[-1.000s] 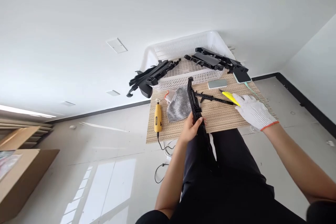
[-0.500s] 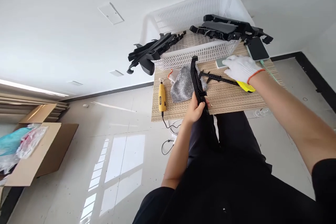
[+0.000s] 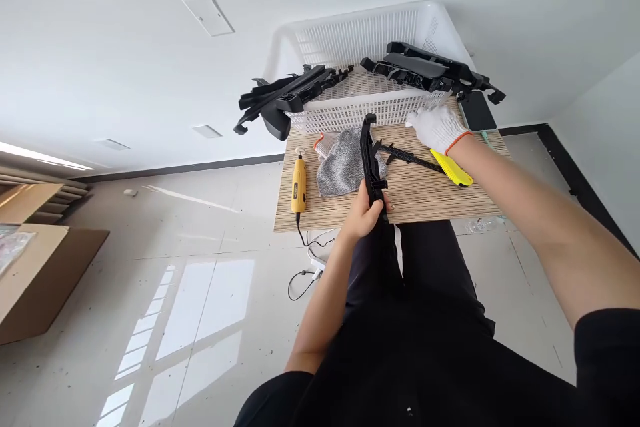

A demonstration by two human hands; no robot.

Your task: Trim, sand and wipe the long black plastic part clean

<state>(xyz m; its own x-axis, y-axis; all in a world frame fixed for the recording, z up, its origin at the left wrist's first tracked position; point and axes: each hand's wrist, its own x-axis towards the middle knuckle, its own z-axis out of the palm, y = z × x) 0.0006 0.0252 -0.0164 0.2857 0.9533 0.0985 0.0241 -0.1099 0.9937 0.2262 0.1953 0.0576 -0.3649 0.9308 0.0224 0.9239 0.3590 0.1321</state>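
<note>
My bare left hand (image 3: pixel 367 213) is wrapped round a long black plastic part (image 3: pixel 370 153), which stands up over the front edge of the table. My right hand (image 3: pixel 437 127), in a white knit glove with an orange cuff, is at the back right of the table by the basket. Its fingers are bent down and together; whatever they grip is hidden beneath them. Just in front of it lies a yellow-handled tool (image 3: pixel 453 168). A black caliper (image 3: pixel 407 155) lies beside that. Behind the held part is a grey speckled cloth (image 3: pixel 343 167).
A white plastic basket (image 3: pixel 350 110) at the back holds several black plastic parts (image 3: pixel 425 70), some jutting over its rim. A yellow rotary tool (image 3: pixel 299 187) with a cord lies at the table's left. A phone (image 3: pixel 477 112) is at the right. A cardboard box (image 3: pixel 55 280) stands on the floor.
My right hand has drawn slightly left over the pale flat block, which is now covered. The left hand still holds the black part. The whole view has shifted a little.
</note>
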